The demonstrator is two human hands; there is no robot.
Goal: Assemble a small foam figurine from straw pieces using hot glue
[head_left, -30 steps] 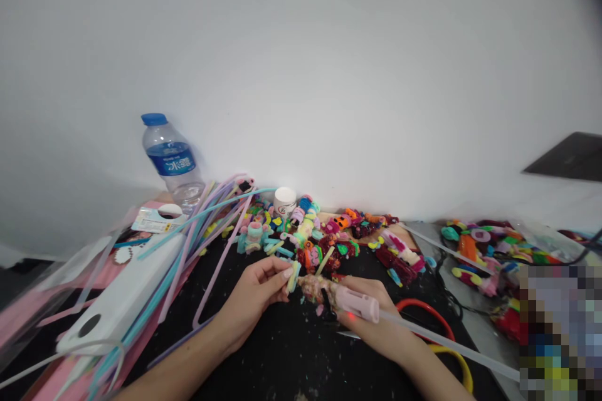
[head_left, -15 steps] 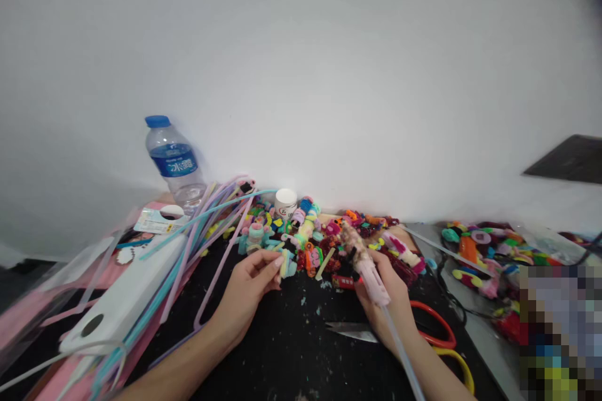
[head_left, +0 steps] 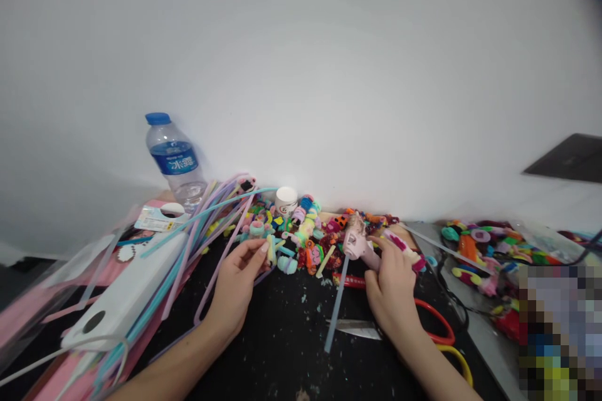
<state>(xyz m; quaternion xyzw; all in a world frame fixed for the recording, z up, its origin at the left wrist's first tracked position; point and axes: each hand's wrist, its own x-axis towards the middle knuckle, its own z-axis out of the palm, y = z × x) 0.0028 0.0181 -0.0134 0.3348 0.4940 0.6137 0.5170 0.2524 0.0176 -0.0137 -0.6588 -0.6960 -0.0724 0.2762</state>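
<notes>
White wall at the back, black counter (head_left: 282,351) below, littered w/ fluff. I've got the left hand (head_left: 237,282) nearly closed, thumb and forefinger pinching a small yellow-blue fuzzy piece (head_left: 271,249) at the near edge of the pile of colourful bits (head_left: 310,232). That fingertip pinch prob. keeps it free of the clutter. Right hand (head_left: 390,291) is wrapped round the pink glue gun (head_left: 353,242), resting it among the bits. Its glue stick (head_left: 337,304) trails back toward me, so the nozzle looks aimed wall-ward, away from fingers, tho it's lost in the clutter. Scissors (head_left: 353,328) lie flat by the right wrist. Water bottle (head_left: 175,160) stands far left, well apart.
</notes>
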